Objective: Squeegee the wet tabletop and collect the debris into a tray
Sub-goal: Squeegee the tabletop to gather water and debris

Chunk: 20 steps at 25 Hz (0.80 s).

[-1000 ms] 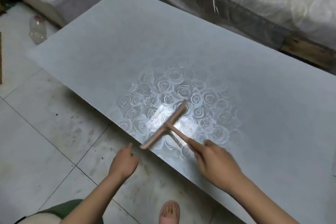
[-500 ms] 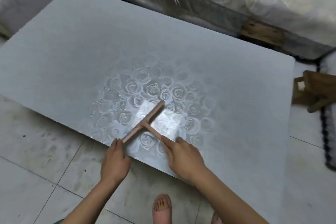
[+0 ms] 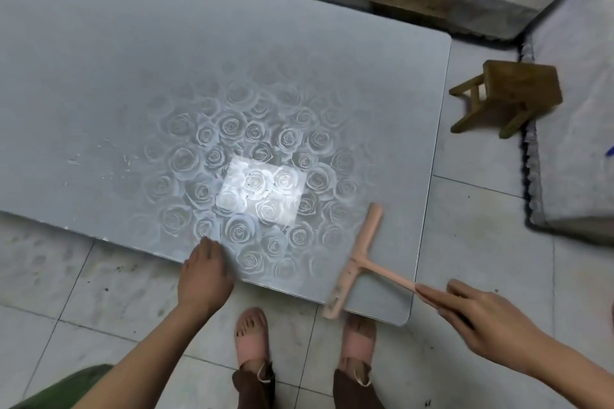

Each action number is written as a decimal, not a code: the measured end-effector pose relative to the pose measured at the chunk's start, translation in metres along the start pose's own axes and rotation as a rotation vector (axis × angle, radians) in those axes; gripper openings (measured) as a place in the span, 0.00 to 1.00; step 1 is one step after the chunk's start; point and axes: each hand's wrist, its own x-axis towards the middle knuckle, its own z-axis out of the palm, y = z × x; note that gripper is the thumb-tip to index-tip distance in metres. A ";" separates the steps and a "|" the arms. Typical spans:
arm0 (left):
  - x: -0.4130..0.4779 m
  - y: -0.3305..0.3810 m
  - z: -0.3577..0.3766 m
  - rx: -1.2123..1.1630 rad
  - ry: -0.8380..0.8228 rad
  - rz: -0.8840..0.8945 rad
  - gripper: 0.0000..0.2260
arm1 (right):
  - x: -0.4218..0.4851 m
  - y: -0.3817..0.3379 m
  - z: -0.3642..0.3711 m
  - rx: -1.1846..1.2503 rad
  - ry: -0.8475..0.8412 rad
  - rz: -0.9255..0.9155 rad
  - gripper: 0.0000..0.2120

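Note:
A low grey tabletop [image 3: 133, 53] with a rose pattern fills the upper left of the head view. Water droplets [image 3: 109, 166] glisten on its left part. A pink T-shaped squeegee [image 3: 357, 259] lies with its blade near the table's right front corner, the blade's lower end past the front edge. My right hand [image 3: 478, 319] grips the end of its handle, index finger stretched along it. My left hand [image 3: 204, 276] rests at the table's front edge, fingertips touching the surface. No tray is in view.
A small wooden stool [image 3: 511, 96] lies tipped over on the tiled floor right of the table. Covered mattresses [image 3: 581, 109] border the back and right. My feet in pink slippers [image 3: 252, 339] stand just below the front edge.
My right hand has carried the squeegee from the table's middle front to its right front corner. My left hand has let go of the blade's end and rests at the front edge. The view shifted right.

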 end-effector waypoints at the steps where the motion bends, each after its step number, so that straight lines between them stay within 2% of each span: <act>1: -0.003 0.003 0.005 0.019 0.007 0.007 0.18 | 0.014 -0.012 0.006 0.016 0.018 -0.013 0.22; 4: -0.012 0.014 0.020 0.039 0.024 -0.023 0.20 | 0.056 -0.050 0.012 -0.006 0.090 -0.082 0.23; 6: -0.017 0.023 0.026 0.036 0.026 -0.046 0.22 | 0.060 -0.048 0.002 -0.007 0.118 -0.101 0.23; 9: -0.025 0.039 0.033 0.071 0.002 -0.056 0.26 | 0.003 0.007 -0.020 0.094 0.074 -0.047 0.20; 13: -0.033 0.048 0.037 0.070 0.031 -0.031 0.23 | -0.065 0.074 -0.022 0.051 -0.015 0.126 0.23; 15: -0.035 0.052 0.040 0.072 0.013 -0.029 0.22 | -0.055 0.062 -0.008 0.046 0.005 0.088 0.21; 20: -0.033 0.060 0.044 0.058 -0.078 -0.106 0.24 | 0.037 -0.023 0.007 0.131 0.161 -0.030 0.23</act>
